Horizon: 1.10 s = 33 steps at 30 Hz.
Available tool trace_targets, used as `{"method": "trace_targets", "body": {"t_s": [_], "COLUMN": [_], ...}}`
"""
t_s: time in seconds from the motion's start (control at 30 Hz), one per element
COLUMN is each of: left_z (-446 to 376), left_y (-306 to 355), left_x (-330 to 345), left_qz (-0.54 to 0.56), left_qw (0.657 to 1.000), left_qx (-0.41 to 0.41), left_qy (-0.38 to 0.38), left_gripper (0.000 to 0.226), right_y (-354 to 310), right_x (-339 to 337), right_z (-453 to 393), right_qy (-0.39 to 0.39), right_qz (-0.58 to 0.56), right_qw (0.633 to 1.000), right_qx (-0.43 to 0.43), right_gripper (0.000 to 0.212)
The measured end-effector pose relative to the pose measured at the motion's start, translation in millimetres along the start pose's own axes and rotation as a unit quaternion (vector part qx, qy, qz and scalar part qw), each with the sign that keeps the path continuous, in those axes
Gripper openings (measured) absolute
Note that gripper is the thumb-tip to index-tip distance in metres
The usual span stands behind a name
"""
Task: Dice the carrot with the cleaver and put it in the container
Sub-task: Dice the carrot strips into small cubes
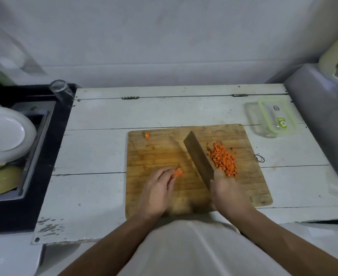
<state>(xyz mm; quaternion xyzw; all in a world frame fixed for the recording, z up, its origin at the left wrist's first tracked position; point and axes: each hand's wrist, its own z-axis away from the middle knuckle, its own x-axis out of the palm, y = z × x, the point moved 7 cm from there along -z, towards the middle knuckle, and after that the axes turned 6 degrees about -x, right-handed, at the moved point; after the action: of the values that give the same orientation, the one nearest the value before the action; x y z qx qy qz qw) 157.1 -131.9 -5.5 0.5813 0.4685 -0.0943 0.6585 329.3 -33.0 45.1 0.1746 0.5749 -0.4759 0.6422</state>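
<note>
Head view shows my left hand [157, 189] pinching the last carrot stub [177, 173] at about 7 o'clock on the cutting board [249, 188], fingers curled over it. My right hand [228, 193] is wrapped around the handle of the cleaver [199, 157], whose blade points toward 11 o'clock, between the stub and the diced pile [222, 159] at 3 o'clock. The container [271, 118], with its green-rimmed lid, stands well apart at 1 o'clock on the table [96, 152]. I judge the stub is stiff, short and a little slippery, so I should hold its rear end with fingertips tucked back. The dice are light and will scatter easily.
</note>
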Motion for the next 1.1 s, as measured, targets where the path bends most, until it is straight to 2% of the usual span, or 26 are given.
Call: {"method": "trace_targets", "body": {"t_s": [0.07, 0.2, 0.3, 0.47, 0.6, 0.8, 0.97, 1.1], "left_z": [2.7, 2.7, -2.5, -8.7, -10.2, -9.2, -6.3, -6.1], "left_y": [-7.1, -4.7, 0.1, -0.8, -2.3, -1.5, -6.2, -8.8], "left_x": [-4.5, 1.3, 6.0, 12.9, 15.8, 18.5, 13.6, 14.0], "left_qz": [0.009, -0.017, -0.024, -0.033, -0.035, -0.049, -0.014, -0.009], "left_qw": [1.000, 1.000, 1.000, 0.999, 0.999, 0.998, 1.000, 1.000], "left_qx": [-0.025, -0.015, -0.005, 0.002, 0.012, 0.019, 0.007, -0.014], "left_qy": [0.002, 0.006, 0.013, 0.021, 0.016, 0.019, 0.021, 0.007], "left_gripper": [0.029, 0.021, 0.017, 0.009, 0.009, 0.012, 0.008, 0.005], "right_y": [-7.8, -29.5, -32.4, -38.1, -40.4, -67.5, -30.4, -24.5], "right_x": [-3.1, 10.1, 16.4, 15.3, 19.8, 19.2, 11.9, 8.5], "right_z": [6.5, 17.7, 19.2, 25.9, 28.4, -16.2, -1.5, 18.0], "right_qy": [0.000, -0.035, -0.052, -0.082, -0.104, -0.049, -0.024, -0.019], "right_qz": [0.016, 0.061, 0.059, 0.098, 0.101, 0.072, 0.019, 0.038], "right_qw": [1.000, 0.995, 0.994, 0.989, 0.986, 0.994, 0.999, 0.998], "right_qx": [-0.025, -0.076, -0.072, -0.071, -0.081, -0.067, -0.021, -0.048], "right_gripper": [0.011, 0.016, 0.017, 0.031, 0.029, 0.019, 0.014, 0.014]}}
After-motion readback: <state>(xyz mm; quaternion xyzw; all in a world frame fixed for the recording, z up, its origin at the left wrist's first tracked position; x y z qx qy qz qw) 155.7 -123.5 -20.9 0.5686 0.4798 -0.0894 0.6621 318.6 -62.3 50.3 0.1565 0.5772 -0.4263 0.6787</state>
